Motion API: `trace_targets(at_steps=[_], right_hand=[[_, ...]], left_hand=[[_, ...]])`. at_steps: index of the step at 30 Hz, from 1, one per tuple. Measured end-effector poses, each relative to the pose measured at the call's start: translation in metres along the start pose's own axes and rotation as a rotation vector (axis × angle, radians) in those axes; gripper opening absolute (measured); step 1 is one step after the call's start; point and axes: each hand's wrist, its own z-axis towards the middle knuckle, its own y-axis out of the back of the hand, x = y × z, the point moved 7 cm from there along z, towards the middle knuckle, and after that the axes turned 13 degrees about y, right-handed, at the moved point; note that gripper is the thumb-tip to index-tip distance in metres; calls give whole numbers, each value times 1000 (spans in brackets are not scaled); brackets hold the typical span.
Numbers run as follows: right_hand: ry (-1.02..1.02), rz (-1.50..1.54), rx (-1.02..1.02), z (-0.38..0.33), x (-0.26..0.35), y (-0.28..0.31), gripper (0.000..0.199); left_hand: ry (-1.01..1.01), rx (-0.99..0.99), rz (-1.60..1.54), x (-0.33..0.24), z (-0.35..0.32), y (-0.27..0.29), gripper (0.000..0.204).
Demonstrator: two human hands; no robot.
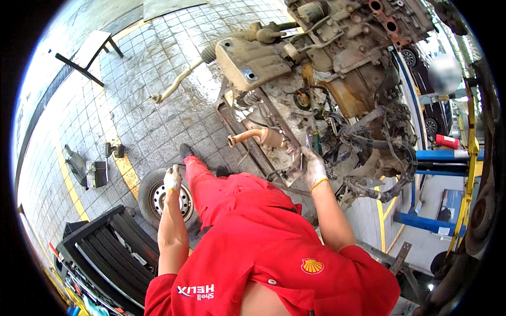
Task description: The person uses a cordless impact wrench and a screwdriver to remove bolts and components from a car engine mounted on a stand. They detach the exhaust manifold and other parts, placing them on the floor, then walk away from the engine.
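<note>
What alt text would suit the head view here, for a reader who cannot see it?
A person in red workwear reaches the gloved right hand to a dirty engine and gearbox assembly on a wet paved floor, fingers at its tangled hoses. The gloved left hand hangs out to the side above a wheel lying flat.

Open workshop yard, wet paving in daylight.

The floor (153,100) is grey square paving, wet and shining toward the top, crossed by worn yellow painted lines (113,142). A small dark-legged bench (89,50) stands at upper left beside a long drain grate (50,100). At right stands a blue and yellow vehicle lift (448,158), with parked cars (421,68) behind it. A black slatted rack (105,253) sits at lower left.
</note>
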Motion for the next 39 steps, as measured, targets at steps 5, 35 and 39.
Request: trace_targets(at_steps=[5,35,39], right_hand=[[-217,172,113,16,-38,19,27],[-360,-201,849,-83,50,-251,32],[-225,-237,889,-83,72,-358,34]], left_hand=[[-338,-121,936,25,-5,27,68],[302,-239,-156,120,94,99,52],[319,-241,-340,55,97,137,43]])
